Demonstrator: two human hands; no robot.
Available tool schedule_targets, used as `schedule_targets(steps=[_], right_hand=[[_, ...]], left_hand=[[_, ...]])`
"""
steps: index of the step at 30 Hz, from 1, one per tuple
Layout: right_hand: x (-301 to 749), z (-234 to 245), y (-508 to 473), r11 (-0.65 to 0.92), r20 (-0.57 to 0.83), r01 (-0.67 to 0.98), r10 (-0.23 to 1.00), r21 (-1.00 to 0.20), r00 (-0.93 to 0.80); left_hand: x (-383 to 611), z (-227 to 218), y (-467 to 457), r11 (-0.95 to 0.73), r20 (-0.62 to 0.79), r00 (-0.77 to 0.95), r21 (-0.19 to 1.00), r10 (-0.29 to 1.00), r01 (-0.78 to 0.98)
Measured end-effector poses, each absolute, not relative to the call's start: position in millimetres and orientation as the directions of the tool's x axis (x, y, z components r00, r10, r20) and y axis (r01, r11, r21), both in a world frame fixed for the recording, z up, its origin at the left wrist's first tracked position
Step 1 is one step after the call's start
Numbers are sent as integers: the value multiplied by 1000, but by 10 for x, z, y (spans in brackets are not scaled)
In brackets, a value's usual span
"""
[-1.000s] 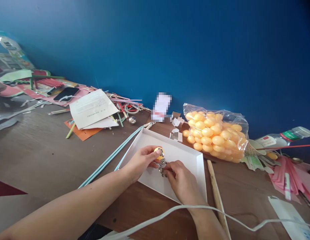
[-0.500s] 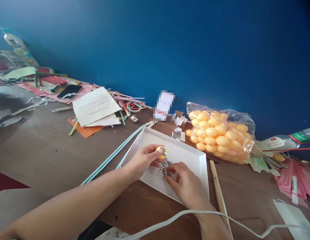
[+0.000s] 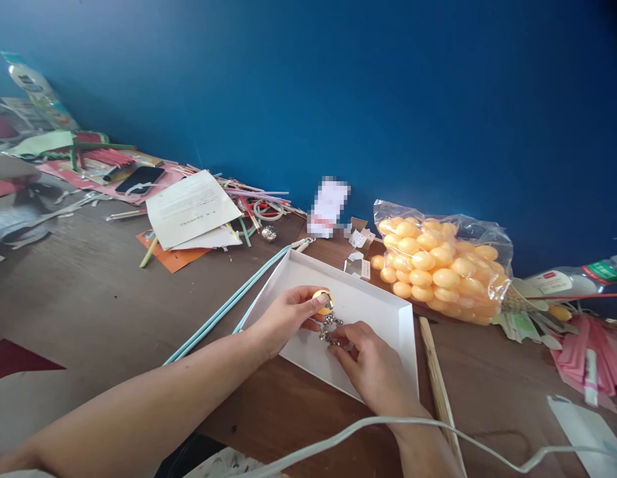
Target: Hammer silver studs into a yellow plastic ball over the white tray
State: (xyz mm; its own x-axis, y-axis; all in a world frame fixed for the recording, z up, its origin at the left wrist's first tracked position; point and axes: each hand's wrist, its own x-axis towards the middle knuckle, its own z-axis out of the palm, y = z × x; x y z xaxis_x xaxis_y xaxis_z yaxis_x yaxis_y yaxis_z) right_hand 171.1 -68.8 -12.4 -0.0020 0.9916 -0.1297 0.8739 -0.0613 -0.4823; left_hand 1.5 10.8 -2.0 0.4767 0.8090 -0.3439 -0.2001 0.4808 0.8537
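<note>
My left hand point(image 3: 283, 318) pinches a small orange ball point(image 3: 322, 301) above a white shallow tray point(image 3: 383, 312) on the brown table. A short string of small silver bells point(image 3: 331, 326) hangs from the ball. My right hand point(image 3: 373, 368) is closed on the lower end of that bell string, fingers pressed together over the tray. Both forearms come in from the bottom of the view.
A clear bag of orange balls point(image 3: 440, 269) lies right of the tray by the blue wall. Light blue cords point(image 3: 229, 305) run left of the tray. A wooden stick point(image 3: 438, 392), a white cable point(image 3: 368, 428), papers point(image 3: 192, 209), straws and pink strips point(image 3: 587, 358) lie around.
My hands stay together over the tray with ball and bells; the right fingers have closed in a little on the bells. The view has shifted slightly.
</note>
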Motion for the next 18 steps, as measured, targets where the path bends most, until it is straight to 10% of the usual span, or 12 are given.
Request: schedule_targets(steps=[8,18], right_hand=[[1662,-132,-684,-31,-118,888,993,-459,-26],[1685,-117,-688,-145,-97,287,980,-947,174]], left_hand=[[19,-37,101,480,-346,478,856,807,-192],[24,-31,108,517,-340,526,823,780,-235]])
